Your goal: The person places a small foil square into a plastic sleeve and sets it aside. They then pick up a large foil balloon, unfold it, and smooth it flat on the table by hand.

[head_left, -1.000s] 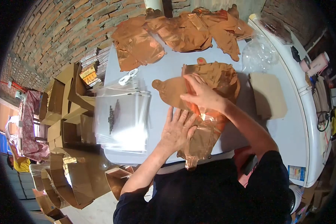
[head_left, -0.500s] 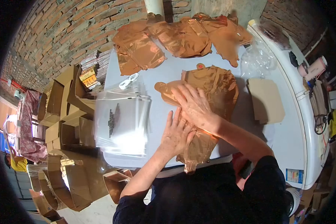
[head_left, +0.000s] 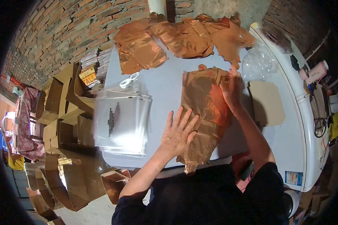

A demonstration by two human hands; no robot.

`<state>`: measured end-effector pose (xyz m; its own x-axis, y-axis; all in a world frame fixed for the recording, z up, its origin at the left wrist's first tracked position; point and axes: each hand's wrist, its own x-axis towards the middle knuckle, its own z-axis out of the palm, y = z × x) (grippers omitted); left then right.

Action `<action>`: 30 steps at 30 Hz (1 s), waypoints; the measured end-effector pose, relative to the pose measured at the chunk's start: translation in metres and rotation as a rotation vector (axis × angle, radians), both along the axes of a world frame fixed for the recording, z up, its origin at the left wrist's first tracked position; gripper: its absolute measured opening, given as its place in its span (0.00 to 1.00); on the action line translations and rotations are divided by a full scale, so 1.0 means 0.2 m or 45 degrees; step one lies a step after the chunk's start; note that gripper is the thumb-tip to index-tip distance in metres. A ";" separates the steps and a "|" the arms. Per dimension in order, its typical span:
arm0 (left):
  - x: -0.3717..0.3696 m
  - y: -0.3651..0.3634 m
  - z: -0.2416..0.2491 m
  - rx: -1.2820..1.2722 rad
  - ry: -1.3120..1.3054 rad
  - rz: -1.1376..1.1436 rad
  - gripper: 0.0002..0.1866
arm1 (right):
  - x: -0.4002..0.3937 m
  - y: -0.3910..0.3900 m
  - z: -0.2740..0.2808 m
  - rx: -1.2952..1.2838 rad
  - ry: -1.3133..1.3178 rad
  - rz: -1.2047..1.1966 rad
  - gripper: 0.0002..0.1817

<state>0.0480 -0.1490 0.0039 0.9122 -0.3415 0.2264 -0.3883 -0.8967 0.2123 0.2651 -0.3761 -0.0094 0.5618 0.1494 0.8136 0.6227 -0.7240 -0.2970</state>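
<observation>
A copper-coloured foil piece (head_left: 202, 112) lies flat in front of me, with its narrow end toward my body. My left hand (head_left: 177, 137) rests palm down with spread fingers on its left edge and the table. At the foil's upper right edge is my right hand (head_left: 233, 88), its fingers bent at the edge; what they hold, if anything, is hidden. More crumpled copper foil pieces (head_left: 184, 39) lie along the back of the table. Left of the foil is a stack of clear plastic bags (head_left: 122, 120).
Beige cardboard sheets (head_left: 267, 103) lie on the right of the pale table (head_left: 161, 80). Behind them is a clear plastic bag (head_left: 257, 63). Open cardboard boxes (head_left: 69, 165) stand at the left. A brick wall (head_left: 75, 33) rises behind.
My right hand has moved right and up to the foil's far right edge. The flap on the foil's left side is folded over to the right. My left hand has barely moved.
</observation>
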 end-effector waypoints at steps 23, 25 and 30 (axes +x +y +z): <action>-0.01 0.03 0.00 -0.294 -0.082 -0.029 0.31 | -0.33 0.34 0.05 -0.878 0.234 0.512 0.26; 0.00 0.06 0.04 -0.335 -0.045 -0.040 0.29 | -0.34 0.34 0.06 -0.882 0.249 0.505 0.26; 0.19 0.10 0.10 -0.363 -0.202 -0.004 0.28 | -0.32 0.34 0.03 -0.946 0.251 0.478 0.24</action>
